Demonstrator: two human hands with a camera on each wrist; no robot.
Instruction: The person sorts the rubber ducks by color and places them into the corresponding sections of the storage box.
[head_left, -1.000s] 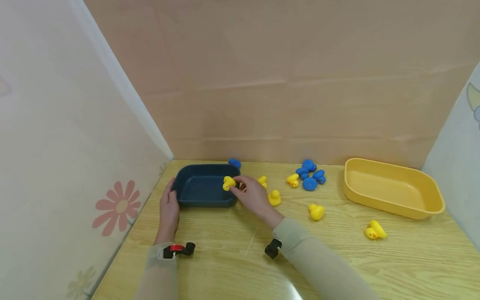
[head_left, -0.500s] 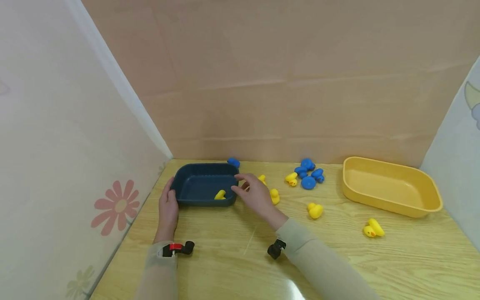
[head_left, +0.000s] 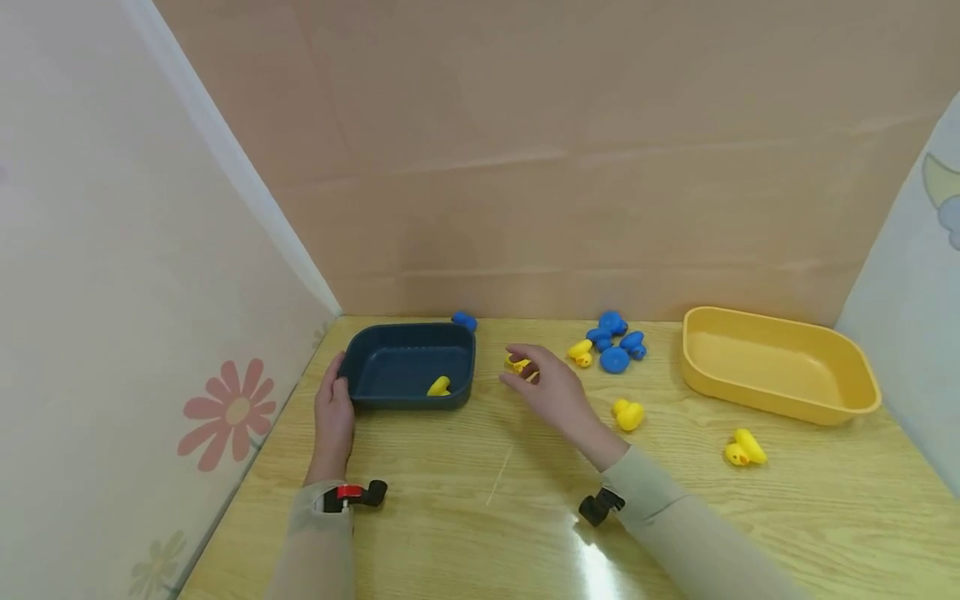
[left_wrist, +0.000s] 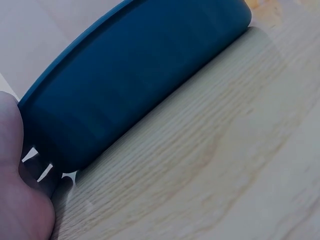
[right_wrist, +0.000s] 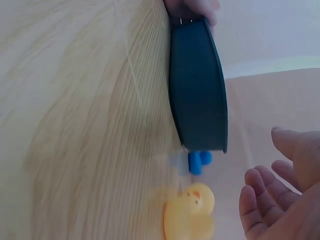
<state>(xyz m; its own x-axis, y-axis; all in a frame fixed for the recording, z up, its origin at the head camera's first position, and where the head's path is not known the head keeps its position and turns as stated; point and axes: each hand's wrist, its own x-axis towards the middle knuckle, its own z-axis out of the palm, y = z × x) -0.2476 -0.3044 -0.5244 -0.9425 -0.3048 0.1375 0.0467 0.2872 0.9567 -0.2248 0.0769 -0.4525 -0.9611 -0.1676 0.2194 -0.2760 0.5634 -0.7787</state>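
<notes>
My left hand holds the left end of a dark blue tray, thumb near the rim and fingers along the outer wall. Inside that tray, at the near right, lies a yellow rubber duck. My right hand hovers to the right of the tray, its fingers parted and loosely bent with nothing between them. Just beyond its fingertips a yellow duck stands on the table, partly covered by the hand. In the right wrist view a yellow duck sits below the fingers.
Several blue ducks cluster at the back, beside a yellow duck. Another blue duck is behind the tray's right corner. Two more yellow ducks lie nearer the front right. A yellow tray stands at the right.
My right hand held a yellow duck over the dark blue tray, let it drop inside, then moved right with loosened fingers. The left hand has stayed on the tray.
</notes>
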